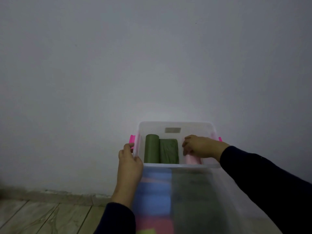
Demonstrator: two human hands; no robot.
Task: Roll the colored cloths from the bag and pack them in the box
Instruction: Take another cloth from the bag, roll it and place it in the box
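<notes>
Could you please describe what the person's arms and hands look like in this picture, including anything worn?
Both arms wear long, dark navy sleeves that end at the wrists. The left hand and right hand are bare: no gloves, rings, watch or markings are visible in the dim light.

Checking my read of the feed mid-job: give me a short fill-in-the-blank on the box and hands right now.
1. Two rolled cloths of ____ colour lie side by side in the box.
2. The right hand is on a ____ roll.
3. The left hand grips the box by its ____ corner.

Missing words: green; pink; near-left
</notes>
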